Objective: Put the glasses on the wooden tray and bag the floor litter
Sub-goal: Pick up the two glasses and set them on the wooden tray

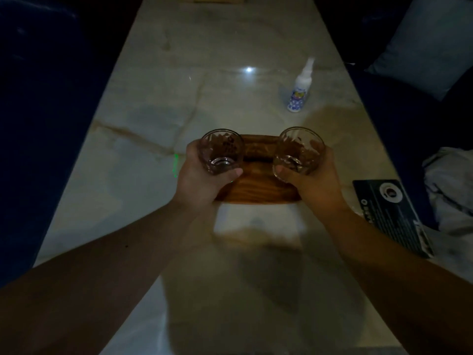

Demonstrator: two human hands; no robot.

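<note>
A wooden tray [258, 190] lies in the middle of a long marble table [158, 103]. My left hand [197, 180] is wrapped around a clear glass with a dark print [221, 151], held over the tray's left end. My right hand [314, 180] grips a second clear glass [299, 152] over the tray's right end. Both glasses look empty and slightly tilted towards me. Whether their bases touch the tray I cannot tell. No floor litter or bag shows in the dim view.
A small white spray bottle [299, 89] stands beyond the tray to the right. A black printed card [391, 216] lies at the table's right edge. Dark blue seating [43, 98] flanks both sides, with a grey cushion [425, 44] and crumpled white material [450, 185] on the right.
</note>
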